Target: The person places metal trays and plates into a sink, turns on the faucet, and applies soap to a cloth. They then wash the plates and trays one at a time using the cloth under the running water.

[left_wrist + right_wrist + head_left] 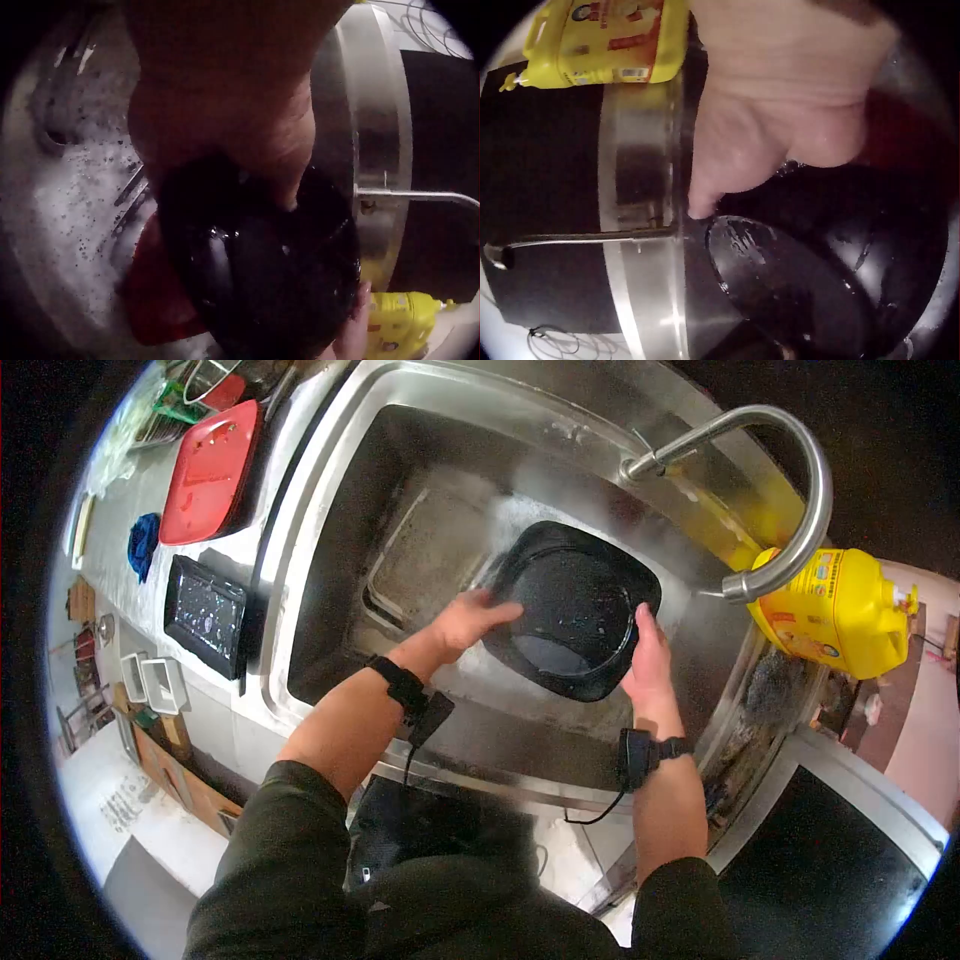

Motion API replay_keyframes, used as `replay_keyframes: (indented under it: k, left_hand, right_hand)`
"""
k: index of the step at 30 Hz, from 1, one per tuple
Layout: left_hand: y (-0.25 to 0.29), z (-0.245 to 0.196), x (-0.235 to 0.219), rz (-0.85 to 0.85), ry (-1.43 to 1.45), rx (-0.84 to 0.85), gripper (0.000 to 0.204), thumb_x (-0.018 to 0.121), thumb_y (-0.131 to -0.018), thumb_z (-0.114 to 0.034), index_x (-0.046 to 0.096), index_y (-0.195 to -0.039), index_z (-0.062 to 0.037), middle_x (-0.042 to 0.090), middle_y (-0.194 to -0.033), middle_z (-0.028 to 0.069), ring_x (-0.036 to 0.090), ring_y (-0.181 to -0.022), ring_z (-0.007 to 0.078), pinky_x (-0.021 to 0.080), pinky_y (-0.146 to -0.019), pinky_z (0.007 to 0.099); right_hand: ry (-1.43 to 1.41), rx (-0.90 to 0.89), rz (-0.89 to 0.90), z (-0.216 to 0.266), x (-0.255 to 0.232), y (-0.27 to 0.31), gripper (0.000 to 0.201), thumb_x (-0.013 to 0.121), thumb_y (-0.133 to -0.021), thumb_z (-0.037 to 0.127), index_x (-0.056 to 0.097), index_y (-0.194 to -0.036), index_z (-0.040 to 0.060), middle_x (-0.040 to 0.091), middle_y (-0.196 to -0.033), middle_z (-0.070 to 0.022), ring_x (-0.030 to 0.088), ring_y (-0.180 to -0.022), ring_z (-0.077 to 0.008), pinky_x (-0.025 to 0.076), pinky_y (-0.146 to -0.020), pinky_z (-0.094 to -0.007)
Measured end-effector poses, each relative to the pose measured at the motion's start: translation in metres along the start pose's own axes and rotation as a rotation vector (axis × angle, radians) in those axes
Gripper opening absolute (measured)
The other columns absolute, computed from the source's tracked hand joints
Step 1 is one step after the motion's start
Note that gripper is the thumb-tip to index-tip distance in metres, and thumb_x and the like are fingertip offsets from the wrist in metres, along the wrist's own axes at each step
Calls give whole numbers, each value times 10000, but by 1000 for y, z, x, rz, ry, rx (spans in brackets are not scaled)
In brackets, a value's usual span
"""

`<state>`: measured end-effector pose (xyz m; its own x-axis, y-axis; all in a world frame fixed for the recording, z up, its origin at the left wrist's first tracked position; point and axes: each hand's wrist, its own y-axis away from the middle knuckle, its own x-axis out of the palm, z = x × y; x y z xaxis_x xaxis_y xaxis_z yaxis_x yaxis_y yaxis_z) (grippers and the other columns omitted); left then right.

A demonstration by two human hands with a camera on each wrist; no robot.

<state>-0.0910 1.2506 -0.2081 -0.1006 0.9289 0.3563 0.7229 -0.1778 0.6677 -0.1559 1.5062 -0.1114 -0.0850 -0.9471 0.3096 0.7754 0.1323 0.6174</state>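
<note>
Both hands hold a wet black plate (570, 600), square with rounded corners and a round recess, above the sink floor. My left hand (468, 622) grips its left side, thumb over the rim and the fingers mostly hidden beneath. On the opposite side my right hand (650, 660) holds the edge, with its thumb along the rim and its other fingers hidden under the plate. Water drops shine on the black surface (787, 277) in the right wrist view. Something red (161, 300) shows below the plate in the left wrist view.
The steel sink (340, 490) surrounds the plate, with a rectangular tray (420, 550) in it. A curved faucet (815, 480) arches over the right side, near a yellow jug (830, 610). On the left counter are red trays (212, 475), a blue scrubber (143, 545) and a wet black tray (206, 615).
</note>
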Motion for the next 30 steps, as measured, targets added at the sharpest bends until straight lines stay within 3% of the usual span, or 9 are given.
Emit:
replay_keyframes:
  k: [5, 9, 11, 15, 18, 24, 26, 29, 30]
  left_hand:
    - [15, -24, 12, 80, 128, -22, 610, 746, -774, -226, 496, -1204, 128, 640, -1082, 146, 619, -908, 217, 498, -832, 332]
    - [18, -24, 23, -2, 60, 97, 503, 736, -759, -210, 564, -1117, 98, 672, -977, 145, 628, -823, 210, 513, -763, 334]
    - [29, -39, 29, -111, -430, 113, 445, 718, -753, -227, 604, -1062, 71, 675, -906, 190, 654, -815, 232, 518, -758, 347]
    - [28, -36, 57, -87, -606, 81, 435, 679, -760, -275, 611, -1034, 56, 661, -867, 258, 666, -849, 348, 508, -770, 424]
    - [31, -35, 74, -127, -763, 240, 401, 682, -733, -253, 617, -993, 46, 646, -852, 267, 649, -832, 388, 502, -761, 428]
    - [44, -47, 75, -118, -712, 244, 391, 667, -750, -257, 621, -1024, 18, 653, -864, 253, 650, -844, 388, 510, -769, 430]
    - [41, -50, 81, -180, -654, 285, 372, 661, -768, -260, 632, -1033, 0, 658, -902, 244, 652, -881, 383, 512, -800, 429]
    - [28, -51, 88, -269, -588, 308, 375, 660, -774, -265, 630, -1034, 3, 662, -910, 239, 657, -886, 371, 509, -802, 424]
    - [16, -38, 87, -285, -570, 303, 384, 662, -792, -282, 623, -1046, 4, 661, -916, 241, 655, -879, 378, 505, -789, 427]
  right_hand:
    - [146, 102, -341, -43, -35, -40, 547, 475, -972, 449, 521, -1273, -5, 592, -1228, -99, 564, -1110, -239, 463, -930, -397]
    - [895, -4, -740, -67, -66, -45, 549, 493, -965, 407, 487, -1285, -39, 592, -1202, -129, 571, -1072, -230, 465, -909, -369]
    - [869, -62, -591, -70, -58, -41, 494, 518, -958, 313, 471, -1298, -42, 589, -1209, -145, 585, -1065, -231, 469, -906, -352]
    - [798, -572, -105, -44, 49, 2, 391, 564, -910, 176, 538, -1248, -19, 606, -1153, -186, 581, -1063, -300, 421, -966, -397]
    - [1110, -763, -142, -37, 71, -15, 336, 559, -905, 194, 586, -1188, 14, 609, -1069, -208, 588, -965, -362, 436, -916, -441]
    - [871, -310, -501, -59, -13, -99, 338, 497, -913, 249, 624, -993, -55, 625, -1026, -280, 584, -942, -450, 442, -855, -487]
    - [699, -172, -709, -76, -28, -88, 359, 486, -926, 252, 602, -1024, -73, 639, -1067, -241, 619, -926, -395, 460, -826, -487]
    - [295, 180, -634, -76, 32, -9, 339, 464, -967, 241, 542, -1168, -22, 630, -1005, -103, 619, -888, -244, 504, -759, -409]
    - [610, 90, -572, -159, -43, -42, 301, 459, -961, 214, 542, -1120, -27, 636, -973, -121, 629, -851, -267, 507, -728, -416]
